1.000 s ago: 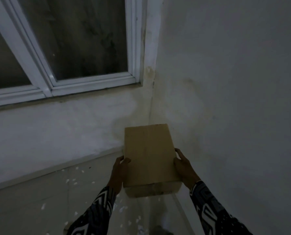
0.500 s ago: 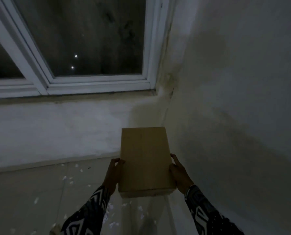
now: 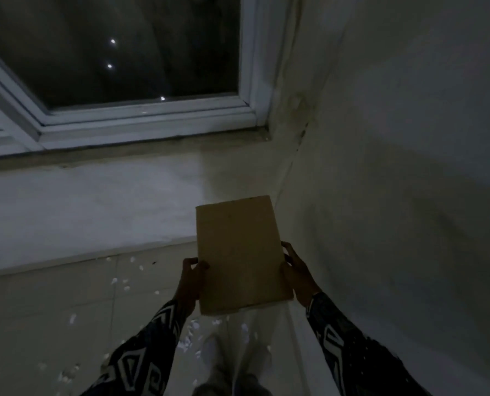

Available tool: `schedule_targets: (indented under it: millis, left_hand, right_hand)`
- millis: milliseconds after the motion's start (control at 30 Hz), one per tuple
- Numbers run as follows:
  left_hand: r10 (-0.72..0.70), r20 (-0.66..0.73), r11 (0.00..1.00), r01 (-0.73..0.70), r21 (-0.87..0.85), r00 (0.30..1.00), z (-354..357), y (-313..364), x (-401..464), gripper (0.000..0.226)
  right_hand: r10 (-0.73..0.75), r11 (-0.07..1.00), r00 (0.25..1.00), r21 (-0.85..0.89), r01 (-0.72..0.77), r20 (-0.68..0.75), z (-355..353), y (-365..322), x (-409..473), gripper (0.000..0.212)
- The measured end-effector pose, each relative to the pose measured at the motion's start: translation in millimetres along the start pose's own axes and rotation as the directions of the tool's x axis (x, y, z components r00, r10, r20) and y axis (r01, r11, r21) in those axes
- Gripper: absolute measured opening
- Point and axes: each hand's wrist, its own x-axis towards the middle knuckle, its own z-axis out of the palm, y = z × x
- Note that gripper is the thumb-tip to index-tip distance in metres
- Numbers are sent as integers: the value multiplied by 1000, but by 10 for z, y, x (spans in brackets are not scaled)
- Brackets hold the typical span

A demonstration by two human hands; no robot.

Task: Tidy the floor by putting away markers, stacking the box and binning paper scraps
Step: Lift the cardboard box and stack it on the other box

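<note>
Up off the floor (image 3: 52,304), near the corner where two walls meet: brown cardboard box (image 3: 239,254), flat and plain, held between two hands. Left hand (image 3: 191,277) on the left side of the box, thumb curled over the front face, the other fingers tucked behind and hidden. Right hand (image 3: 296,272) on the right side, fingers curled round the edge, pressing in. Both hands gripping the lower half of the box, top half sticking up free. Box tilted a little, top edge leaning toward the corner, close to the right wall (image 3: 409,167) but cannot tell if touching. Dark sleeves (image 3: 141,358) with white zigzag shapes on both arms. Down below, lots of small white paper scraps (image 3: 186,338) spread over the pale floor tiles, some just under the box, some further left, more along the bottom of the back wall. Up above, big window (image 3: 124,52) with a white frame, dark glass, three tiny bright dots shining in it. Grey ledge under the window. Yellowish stain and a thin crack running down the corner next to the window frame. Light cloth, maybe trouser legs, at the very bottom in the middle, too dim to tell well. Whole room quite dark and a bit blurry
</note>
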Motion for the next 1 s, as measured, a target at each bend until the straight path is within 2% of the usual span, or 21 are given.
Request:
schedule_targets:
  millis: [100,233,367,400,467,533,667,767,1000]
  left_hand:
    - [-42,64,998,39,51,997,11,59,157,34]
    - [-144,139,987,132,88,980,32,70,477,42]
    - [-254,170,964,236,120,952,104,-77,974,86]
    - [-272,197,959,248,138,942,132,-209,1192,89]
    - [-291,305,954,249,169,907,179,-372,1546,71]
    - [-326,383,944,272,189,864,307,-808,2130,53]
    - [-387,408,922,353,159,827,528,-1543,3063,52]
    - [-428,425,903,402,154,797,672,-2059,3635,48]
    - [-381,362,925,348,154,851,883,-2598,4589,56]
  right_hand:
    - [22,999,1000,-29,-22,-19,-35,-38,118,42]
    - [59,991,997,-119,-63,-42,-86,18,388,53]
    - [59,986,996,-150,-68,-61,-90,375,840,47]
    - [59,986,996,-151,-69,-67,-70,578,1021,47]
    - [52,984,996,-166,-63,-66,-38,843,1325,48]
    - [72,982,993,-170,-87,-95,21,1412,1843,48]
    - [96,976,980,-179,-127,-174,120,2359,2647,41]
    - [146,971,957,-149,-187,-250,179,3056,3119,45]
    - [153,979,965,-103,-178,-215,296,4010,3905,50]
